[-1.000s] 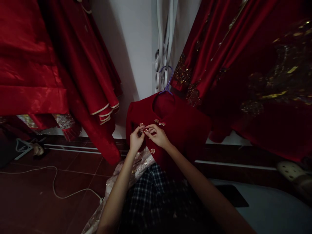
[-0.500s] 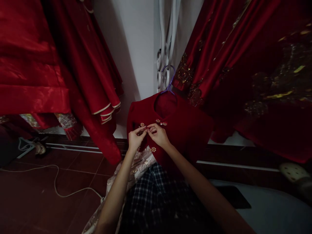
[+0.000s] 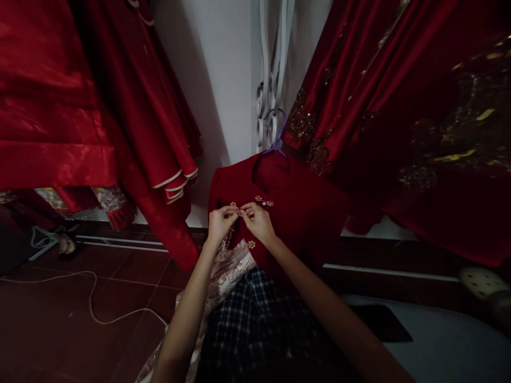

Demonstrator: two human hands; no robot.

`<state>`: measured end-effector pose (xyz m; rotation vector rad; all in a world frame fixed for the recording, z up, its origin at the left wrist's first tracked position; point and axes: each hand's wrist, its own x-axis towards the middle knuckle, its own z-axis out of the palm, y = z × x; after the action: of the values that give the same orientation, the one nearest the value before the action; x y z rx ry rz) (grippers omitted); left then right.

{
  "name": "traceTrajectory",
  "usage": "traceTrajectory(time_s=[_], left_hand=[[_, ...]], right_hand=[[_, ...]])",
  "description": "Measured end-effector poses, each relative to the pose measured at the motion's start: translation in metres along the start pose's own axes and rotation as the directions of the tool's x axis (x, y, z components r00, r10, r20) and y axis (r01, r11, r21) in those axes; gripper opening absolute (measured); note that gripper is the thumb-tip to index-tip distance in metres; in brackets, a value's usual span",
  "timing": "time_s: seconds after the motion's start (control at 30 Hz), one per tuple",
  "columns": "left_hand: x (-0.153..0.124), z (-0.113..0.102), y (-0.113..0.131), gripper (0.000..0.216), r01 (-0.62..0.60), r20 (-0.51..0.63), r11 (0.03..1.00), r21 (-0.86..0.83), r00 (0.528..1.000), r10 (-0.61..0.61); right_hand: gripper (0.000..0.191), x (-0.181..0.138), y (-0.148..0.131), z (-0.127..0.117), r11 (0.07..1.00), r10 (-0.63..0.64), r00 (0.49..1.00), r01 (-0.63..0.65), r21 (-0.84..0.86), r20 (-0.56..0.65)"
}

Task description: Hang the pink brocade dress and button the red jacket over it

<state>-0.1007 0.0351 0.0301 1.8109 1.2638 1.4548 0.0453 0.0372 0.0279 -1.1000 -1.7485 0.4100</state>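
Observation:
A dark red jacket (image 3: 303, 202) hangs on a purple hanger (image 3: 277, 135) in front of me, its front set with small gold and pearl clasps. My left hand (image 3: 219, 224) and my right hand (image 3: 259, 222) meet at one clasp (image 3: 239, 211) on the chest, each pinching a side of it. Another clasp (image 3: 263, 201) sits near the collar and a third (image 3: 250, 244) lower, by my right wrist. Pale embroidered fabric (image 3: 229, 266) lies under the jacket's hem, over my checked trousers (image 3: 255, 324).
Red satin garments hang at the left (image 3: 59, 106) and the right (image 3: 419, 117), with a white wall (image 3: 223, 80) between them. A white cable (image 3: 91, 303) trails over the dark red floor tiles. A dark phone (image 3: 383, 324) lies on a pale surface at the right.
Both hands have stayed on the same clasp, shifting slightly upward with small finger movements. The view has moved a little.

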Motion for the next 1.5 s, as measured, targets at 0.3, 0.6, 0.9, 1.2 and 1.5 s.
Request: traceTrajectory(time_s=[0.3, 0.6, 0.9, 1.2, 1.5], left_hand=[[-0.002, -0.006, -0.010, 0.024, 0.000, 0.037, 0.994, -0.114, 0.999, 0.005], [-0.081, 0.030, -0.024, 0.043, 0.035, -0.018, 0.982, 0.185, 0.999, -0.032], [-0.081, 0.022, -0.047, 0.070, 0.165, -0.176, 0.967, 0.195, 0.976, -0.131], [-0.060, 0.032, -0.050, 0.042, 0.134, -0.239, 0.979, 0.157, 0.967, -0.094], [-0.067, 0.016, -0.037, 0.020, 0.183, -0.342, 0.983, -0.034, 0.922, -0.183]], right_hand=[[0.012, -0.005, -0.016, -0.019, 0.990, 0.096, 0.991, -0.104, 0.092, 0.094], [0.030, -0.065, -0.023, -0.050, 0.950, 0.146, 0.938, -0.044, -0.308, 0.314], [0.022, -0.067, -0.008, -0.044, 0.943, 0.186, 0.916, -0.066, -0.325, 0.354], [0.040, -0.066, -0.008, -0.051, 0.988, 0.113, 0.924, -0.143, 0.055, 0.366], [0.022, -0.049, -0.048, -0.070, 0.945, 0.053, 0.915, -0.175, 0.275, 0.401]])
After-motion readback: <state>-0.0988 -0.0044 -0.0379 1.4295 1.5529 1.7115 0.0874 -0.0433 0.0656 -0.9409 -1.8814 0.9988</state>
